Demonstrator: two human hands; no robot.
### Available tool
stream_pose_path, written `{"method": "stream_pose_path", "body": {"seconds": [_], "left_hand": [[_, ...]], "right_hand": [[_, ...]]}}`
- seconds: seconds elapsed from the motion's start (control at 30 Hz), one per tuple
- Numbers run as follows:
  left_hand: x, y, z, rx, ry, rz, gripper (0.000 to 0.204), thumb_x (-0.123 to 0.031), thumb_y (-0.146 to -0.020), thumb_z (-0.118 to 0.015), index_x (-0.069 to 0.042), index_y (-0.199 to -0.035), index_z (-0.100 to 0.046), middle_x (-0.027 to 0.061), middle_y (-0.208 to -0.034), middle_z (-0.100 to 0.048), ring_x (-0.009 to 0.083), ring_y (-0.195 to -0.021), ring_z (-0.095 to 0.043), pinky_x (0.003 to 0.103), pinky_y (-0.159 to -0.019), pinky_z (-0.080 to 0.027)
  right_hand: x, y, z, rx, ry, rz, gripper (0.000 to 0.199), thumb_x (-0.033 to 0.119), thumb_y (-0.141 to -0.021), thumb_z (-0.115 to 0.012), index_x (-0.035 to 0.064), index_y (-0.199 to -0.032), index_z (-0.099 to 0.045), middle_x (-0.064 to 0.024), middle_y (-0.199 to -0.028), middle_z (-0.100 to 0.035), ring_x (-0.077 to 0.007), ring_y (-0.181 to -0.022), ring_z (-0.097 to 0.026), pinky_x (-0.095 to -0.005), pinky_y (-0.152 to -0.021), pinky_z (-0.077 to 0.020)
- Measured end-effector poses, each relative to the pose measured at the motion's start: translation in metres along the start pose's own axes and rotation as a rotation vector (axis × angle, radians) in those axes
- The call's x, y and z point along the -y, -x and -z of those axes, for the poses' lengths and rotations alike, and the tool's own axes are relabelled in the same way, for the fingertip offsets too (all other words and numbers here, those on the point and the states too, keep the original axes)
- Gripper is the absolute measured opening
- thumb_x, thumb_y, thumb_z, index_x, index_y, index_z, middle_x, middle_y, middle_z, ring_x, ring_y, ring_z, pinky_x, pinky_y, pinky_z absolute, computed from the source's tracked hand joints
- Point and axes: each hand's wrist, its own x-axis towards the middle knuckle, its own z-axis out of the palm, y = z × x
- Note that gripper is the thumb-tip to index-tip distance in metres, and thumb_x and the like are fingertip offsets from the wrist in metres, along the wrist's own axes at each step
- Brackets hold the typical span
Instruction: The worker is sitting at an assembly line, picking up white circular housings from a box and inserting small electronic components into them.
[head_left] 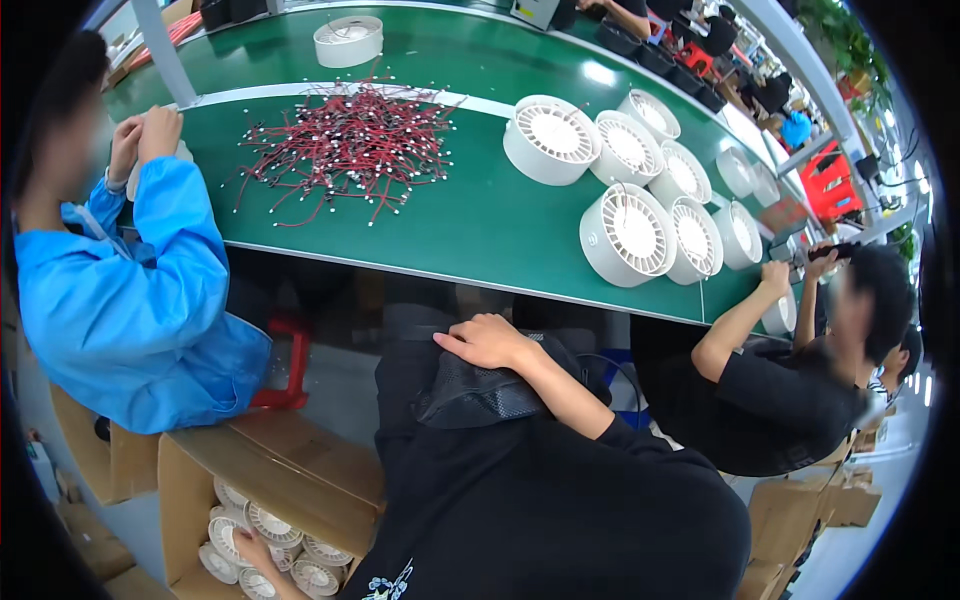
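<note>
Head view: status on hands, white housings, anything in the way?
Left hand among white housings, grip unclear. Right hand on black mesh bag. Open box flap beside housings, not covering them.

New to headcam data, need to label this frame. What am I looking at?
There's no robot: one person's bare hands, seen from a fisheye camera on their head looking down, so straight edges bend near the rim. The left hand reaches into an open brown cardboard box and touches a round white slatted housing; whether it grips is unclear. The right hand rests on black mesh material at the lap. On the long green workbench lie a tangled pile of red and black wires and more round white housings. The people in a blue jacket and a dark shirt are co-workers.
</note>
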Motion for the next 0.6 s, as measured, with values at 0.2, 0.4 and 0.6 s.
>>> {"method": "stream_pose_path", "body": {"seconds": [0.2,0.4,0.6], "left_hand": [[-0.077,0.02,0.187,-0.318,0.13,-0.225,0.019,-0.004,-0.087,-0.068,0.001,-0.086,-0.049,0.0146,-0.074,-0.049,0.0284,-0.065,-0.049,0.041,-0.063,-0.042],[-0.301,0.044,0.321,-0.416,0.114,-0.461,0.016,-0.006,-0.092,-0.065,0.002,-0.089,-0.05,0.0121,-0.075,-0.046,0.0249,-0.066,-0.047,0.037,-0.063,-0.04],[-0.528,0.045,0.352,-0.208,0.39,-0.845,0.025,0.001,-0.079,-0.072,0.0,-0.073,-0.047,0.0132,-0.071,-0.049,0.0296,-0.059,-0.051,0.04,-0.056,-0.038]], "right_hand": [[-0.006,0.007,0.002,-0.248,-0.129,0.208,0.037,0.036,-0.098,-0.056,0.0006,-0.098,-0.067,-0.0192,-0.094,-0.069,-0.0377,-0.096,-0.065,-0.0463,-0.085,-0.0511],[0.038,0.051,0.051,-0.39,-0.297,0.733,0.022,0.016,-0.088,-0.071,0.0038,-0.106,-0.065,-0.0119,-0.106,-0.065,-0.0319,-0.099,-0.062,-0.0407,-0.084,-0.0523],[0.072,0.097,0.09,-0.689,-0.154,1.054,0.023,0.014,-0.082,-0.073,0.0105,-0.103,-0.068,-0.0069,-0.111,-0.062,-0.0233,-0.104,-0.06,-0.0395,-0.086,-0.0446]]}}
